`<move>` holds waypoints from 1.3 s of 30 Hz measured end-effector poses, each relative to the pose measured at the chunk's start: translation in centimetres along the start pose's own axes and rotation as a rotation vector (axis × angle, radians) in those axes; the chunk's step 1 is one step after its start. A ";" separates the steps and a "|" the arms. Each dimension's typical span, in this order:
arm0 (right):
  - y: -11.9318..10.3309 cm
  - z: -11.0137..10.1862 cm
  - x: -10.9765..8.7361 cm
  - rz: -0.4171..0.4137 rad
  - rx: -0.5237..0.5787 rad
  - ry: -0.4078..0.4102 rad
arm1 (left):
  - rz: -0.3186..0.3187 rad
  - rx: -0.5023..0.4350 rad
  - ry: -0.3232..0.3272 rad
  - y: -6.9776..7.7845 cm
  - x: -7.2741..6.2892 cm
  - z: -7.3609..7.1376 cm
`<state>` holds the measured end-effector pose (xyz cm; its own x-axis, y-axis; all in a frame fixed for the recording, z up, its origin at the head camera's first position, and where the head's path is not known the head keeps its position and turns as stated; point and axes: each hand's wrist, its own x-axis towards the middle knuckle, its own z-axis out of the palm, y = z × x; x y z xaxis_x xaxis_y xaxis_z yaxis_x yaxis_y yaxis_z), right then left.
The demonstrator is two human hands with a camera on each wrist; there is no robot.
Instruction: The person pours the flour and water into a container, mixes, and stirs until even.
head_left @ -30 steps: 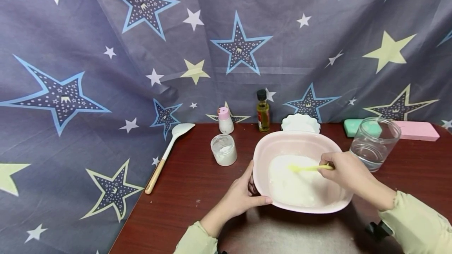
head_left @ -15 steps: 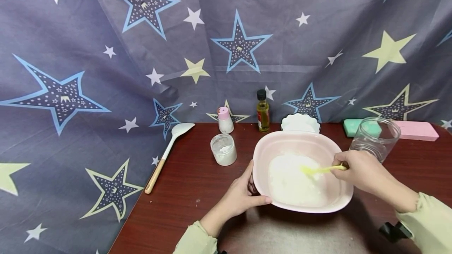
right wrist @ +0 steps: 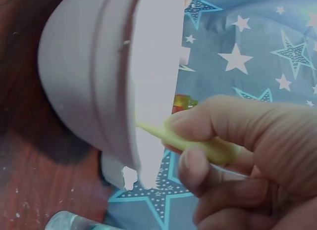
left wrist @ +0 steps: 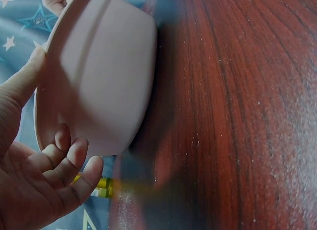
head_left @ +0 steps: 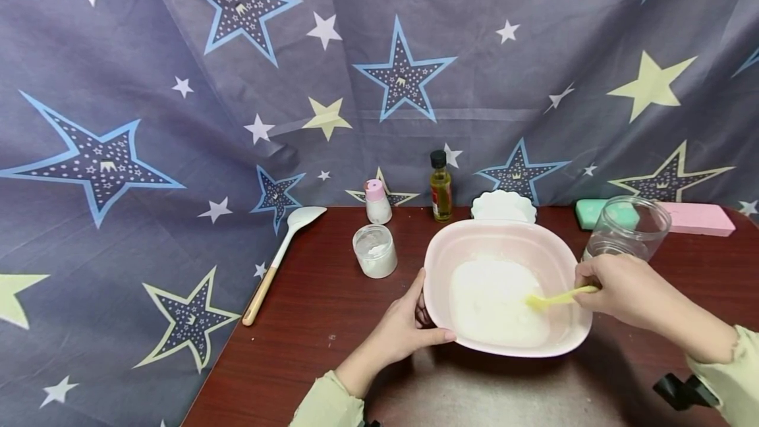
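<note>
A pale pink basin (head_left: 504, 239) with rounded corners holds a smooth white mixture (head_left: 492, 295). My left hand (head_left: 398, 328) grips its left end, thumb on the near rim and the other fingers along the outer wall. In the left wrist view that hand (left wrist: 44, 165) shows the thumb at the rim and bent fingers against the side. My right hand (head_left: 622, 288) pinches the handle of a small yellow plastic utensil (head_left: 557, 298) over the basin's right rim. The utensil's head rests at the right edge of the mixture; its exact shape is blurred. The right wrist view shows thumb and fingers round the handle (right wrist: 213, 148).
Behind my right hand stands a clear glass jar (head_left: 637, 229), by a green block (head_left: 590, 214) and a pink block (head_left: 696, 218). A scalloped white dish (head_left: 504, 206), oil bottle (head_left: 441, 186), pink-capped shaker (head_left: 377, 203) and jar of white powder (head_left: 376, 252) line the back. A long-handled ladle (head_left: 279, 262) lies left.
My right hand has moved right, drawing the yellow utensil from the middle of the mixture to its right edge. The left hand and basin stay put.
</note>
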<state>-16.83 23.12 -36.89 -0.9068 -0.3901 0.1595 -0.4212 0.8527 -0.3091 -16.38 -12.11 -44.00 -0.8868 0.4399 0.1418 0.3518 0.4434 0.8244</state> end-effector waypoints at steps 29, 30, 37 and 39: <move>-1.5 1.0 0.5 -0.177 0.304 -0.133 | 0.009 -0.014 0.001 0.1 0.1 0.2; -1.6 1.1 0.5 -0.189 0.323 -0.140 | 0.010 -0.015 0.002 0.1 0.1 0.2; -2.3 2.8 1.1 -0.305 0.405 -0.083 | 0.001 -0.013 0.001 0.1 0.0 0.2; -2.6 3.3 1.3 -0.322 0.423 -0.063 | -0.004 -0.013 0.000 0.1 0.0 0.2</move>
<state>-16.98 19.27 -38.98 -0.7241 -0.6405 0.2558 -0.6360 0.4766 -0.6069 -16.30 -11.91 -44.01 -0.8883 0.4379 0.1385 0.3442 0.4349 0.8321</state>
